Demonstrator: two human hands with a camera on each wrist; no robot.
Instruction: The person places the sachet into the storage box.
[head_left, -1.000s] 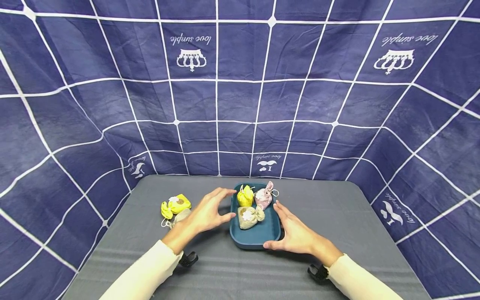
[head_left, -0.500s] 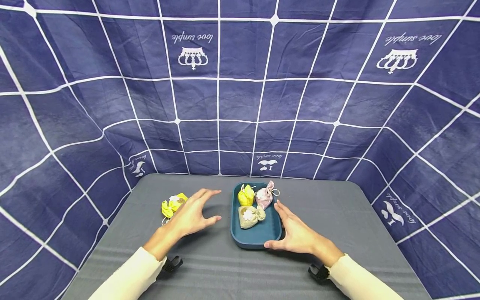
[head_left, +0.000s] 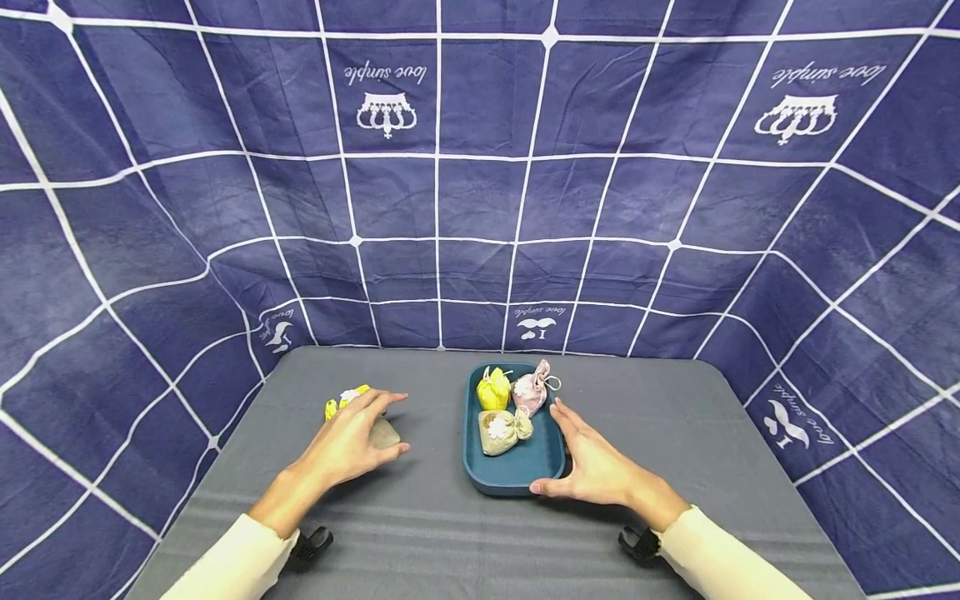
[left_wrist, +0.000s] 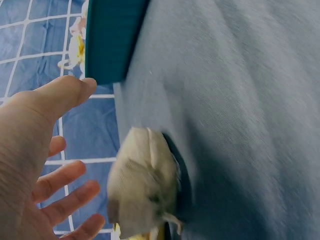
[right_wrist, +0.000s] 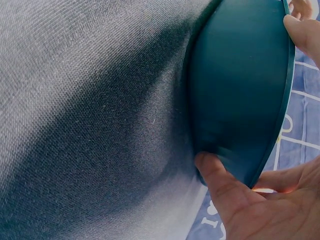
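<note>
My left hand (head_left: 348, 442) reaches over a beige drawstring pouch (head_left: 384, 433), thumb and fingers spread around it. In the left wrist view the pouch (left_wrist: 145, 180) stands just apart from the fingers. A yellow pouch (head_left: 363, 390) lies behind that hand, partly covered by it. My right hand (head_left: 600, 467) holds the dark teal tray (head_left: 480, 482) at its near right corner, thumb at the front and fingers along the right side. Inside the tray are a yellow pouch (head_left: 492, 390), a pink pouch (head_left: 529, 392) and a beige pouch with a white flower (head_left: 495, 433).
The pouches and tray are on a grey cloth-covered table (head_left: 675, 417). A blue curtain with white grid lines (head_left: 480, 200) hangs behind and at both sides. Each wrist has a black strap piece (head_left: 311, 546) beneath it.
My left hand has moved left and down, away from the tray, to the beige pouch on the table. The right hand and the tray have stayed in place.
</note>
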